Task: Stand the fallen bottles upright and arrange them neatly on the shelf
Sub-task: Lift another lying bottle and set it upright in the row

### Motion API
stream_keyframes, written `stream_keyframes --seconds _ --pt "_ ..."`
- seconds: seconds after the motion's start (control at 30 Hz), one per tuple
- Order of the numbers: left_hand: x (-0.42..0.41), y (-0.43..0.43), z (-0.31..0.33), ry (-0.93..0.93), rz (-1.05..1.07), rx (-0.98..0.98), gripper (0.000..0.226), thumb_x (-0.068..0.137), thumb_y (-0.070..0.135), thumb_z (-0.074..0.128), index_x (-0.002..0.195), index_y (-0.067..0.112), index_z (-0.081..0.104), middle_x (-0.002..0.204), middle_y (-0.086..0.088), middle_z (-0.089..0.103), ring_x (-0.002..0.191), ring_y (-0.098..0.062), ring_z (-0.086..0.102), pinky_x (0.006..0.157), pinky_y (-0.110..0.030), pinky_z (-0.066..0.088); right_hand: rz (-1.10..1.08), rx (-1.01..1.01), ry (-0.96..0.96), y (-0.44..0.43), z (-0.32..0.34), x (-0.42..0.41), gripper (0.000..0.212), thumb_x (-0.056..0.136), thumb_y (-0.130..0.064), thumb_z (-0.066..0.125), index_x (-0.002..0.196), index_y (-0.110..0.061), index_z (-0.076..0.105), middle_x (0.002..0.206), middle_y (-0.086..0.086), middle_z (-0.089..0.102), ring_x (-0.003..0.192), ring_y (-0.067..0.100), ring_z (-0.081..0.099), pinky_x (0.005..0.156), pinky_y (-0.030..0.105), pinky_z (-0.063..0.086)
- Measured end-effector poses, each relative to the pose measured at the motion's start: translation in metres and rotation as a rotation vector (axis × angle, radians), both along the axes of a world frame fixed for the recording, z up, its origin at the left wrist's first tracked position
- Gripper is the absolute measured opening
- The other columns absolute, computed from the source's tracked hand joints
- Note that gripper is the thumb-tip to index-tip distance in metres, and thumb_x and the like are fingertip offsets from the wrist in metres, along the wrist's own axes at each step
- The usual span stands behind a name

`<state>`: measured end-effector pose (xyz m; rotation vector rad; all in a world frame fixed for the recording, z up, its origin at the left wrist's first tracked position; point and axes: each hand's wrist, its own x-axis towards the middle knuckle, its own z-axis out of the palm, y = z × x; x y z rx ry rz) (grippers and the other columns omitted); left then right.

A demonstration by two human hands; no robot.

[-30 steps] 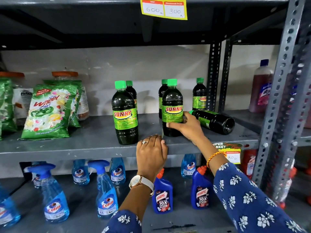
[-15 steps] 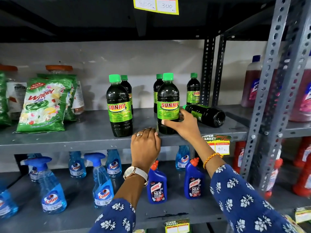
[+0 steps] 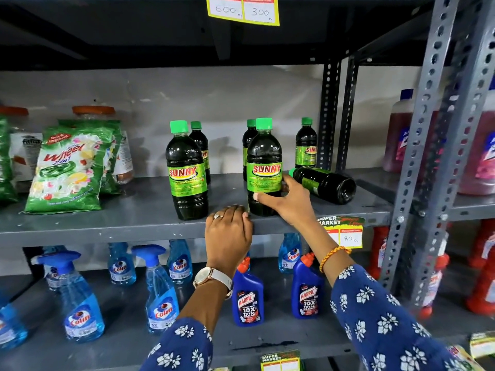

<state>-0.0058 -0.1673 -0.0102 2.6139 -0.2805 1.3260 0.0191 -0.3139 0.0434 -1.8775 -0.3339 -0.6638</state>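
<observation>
Dark Sunny bottles with green caps stand on the grey middle shelf (image 3: 107, 223). My right hand (image 3: 288, 200) wraps around the lower part of the front right upright bottle (image 3: 263, 167). Right behind that hand a fallen bottle (image 3: 325, 183) lies on its side, cap toward the hand, base pointing right. Another front bottle (image 3: 187, 170) stands to the left, with three more upright at the back: one (image 3: 201, 143), a second (image 3: 249, 140) and a third (image 3: 306, 143). My left hand (image 3: 229, 232) rests curled over the shelf's front edge, holding no bottle.
Green Wheel detergent packs (image 3: 68, 170) lean at the shelf's left, jars behind them. A perforated steel upright (image 3: 426, 156) bounds the right side, pink bottles (image 3: 396, 135) beyond it. Below are blue Colin sprays (image 3: 77, 301) and Harpic bottles (image 3: 247, 298). A yellow price tag (image 3: 345, 232) hangs on the edge.
The hands and bottles keep their places; my right hand stays on the same upright bottle. Only the camera view has shifted slightly.
</observation>
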Motion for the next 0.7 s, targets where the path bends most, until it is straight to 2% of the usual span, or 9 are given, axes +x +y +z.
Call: stream_keyframes --seconds 0.07,0.13,0.23,0.27,0.33,0.4,0.43,0.57,0.7 --pt "-0.001 0.000 0.000 0.015 -0.006 -0.004 0.038 0.089 0.023 0.037 0.090 0.007 0.071 0.090 -0.010 0.072 0.079 -0.027 0.066 0.073 -0.036 0.046 -0.001 0.007 -0.001 0.001 0.002 -0.002 0.042 0.060 -0.035 0.081 0.092 -0.033 0.054 0.082 -0.021 0.060 0.078 -0.012 0.058 0.059 -0.004 0.037" --pt "-0.001 -0.001 0.000 0.013 -0.017 -0.010 0.039 0.089 0.024 0.036 0.092 0.007 0.071 0.092 -0.010 0.072 0.081 -0.027 0.066 0.074 -0.036 0.046 0.005 0.058 0.004 0.003 0.002 -0.004 0.057 0.061 -0.039 0.080 0.107 -0.025 0.050 0.093 -0.015 0.060 0.094 0.005 0.060 0.065 -0.003 0.038" --pt "-0.001 0.002 -0.003 -0.068 -0.119 -0.119 0.038 0.090 0.022 0.037 0.094 0.004 0.070 0.097 -0.012 0.072 0.086 -0.028 0.066 0.079 -0.038 0.048 -0.057 0.130 -0.093 -0.006 0.008 -0.012 0.088 0.067 -0.054 0.072 0.134 -0.018 0.027 0.128 0.011 0.051 0.116 0.022 0.050 0.094 0.026 0.044" --pt "-0.002 0.003 -0.006 -0.110 -0.172 -0.184 0.038 0.091 0.020 0.037 0.097 0.002 0.070 0.101 -0.013 0.071 0.090 -0.029 0.065 0.083 -0.039 0.048 -0.100 0.143 -0.176 -0.012 0.014 -0.016 0.083 0.071 -0.054 0.068 0.134 -0.018 0.027 0.130 0.015 0.050 0.117 0.024 0.050 0.097 0.032 0.043" --pt "-0.006 -0.001 -0.011 -0.200 -0.247 -0.250 0.038 0.093 0.019 0.035 0.103 0.000 0.067 0.110 -0.016 0.067 0.099 -0.030 0.062 0.092 -0.039 0.043 -0.232 0.116 -0.312 -0.032 0.032 -0.018 0.066 0.079 -0.044 0.063 0.128 -0.010 0.036 0.121 0.019 0.057 0.106 0.023 0.057 0.093 0.028 0.045" --pt "-0.014 -0.017 -0.014 -0.276 -0.344 -0.186 0.042 0.096 0.022 0.032 0.105 0.000 0.067 0.113 -0.016 0.066 0.103 -0.029 0.060 0.096 -0.034 0.038 -0.401 -0.012 -0.277 -0.058 0.051 -0.008 0.046 0.081 -0.029 0.062 0.116 -0.003 0.046 0.106 0.020 0.063 0.089 0.024 0.061 0.082 0.022 0.047" --pt "-0.016 -0.030 -0.013 -0.295 -0.419 -0.121 0.042 0.097 0.023 0.032 0.104 0.001 0.067 0.112 -0.015 0.066 0.104 -0.028 0.059 0.096 -0.033 0.038 -0.460 -0.118 -0.176 -0.068 0.059 -0.001 0.042 0.080 -0.026 0.062 0.111 -0.001 0.049 0.103 0.021 0.063 0.088 0.029 0.061 0.080 0.028 0.048" --pt "-0.016 -0.088 -0.001 -0.279 -0.554 0.067 0.035 0.092 0.020 0.040 0.098 0.002 0.070 0.104 -0.012 0.070 0.101 -0.026 0.063 0.091 -0.034 0.046 -0.531 -0.631 0.259 -0.083 0.061 0.021 0.051 0.077 -0.037 0.065 0.114 -0.005 0.053 0.112 0.021 0.060 0.107 0.036 0.055 0.086 0.040 0.050" --pt "-0.006 -0.120 0.010 -0.148 -0.400 0.071 0.036 0.088 0.021 0.042 0.097 0.002 0.071 0.099 -0.013 0.072 0.093 -0.026 0.067 0.084 -0.034 0.052 -0.682 -0.905 0.239 -0.088 0.044 0.039 0.045 0.076 -0.030 0.066 0.116 -0.010 0.055 0.117 0.010 0.061 0.113 0.029 0.052 0.084 0.034 0.046"
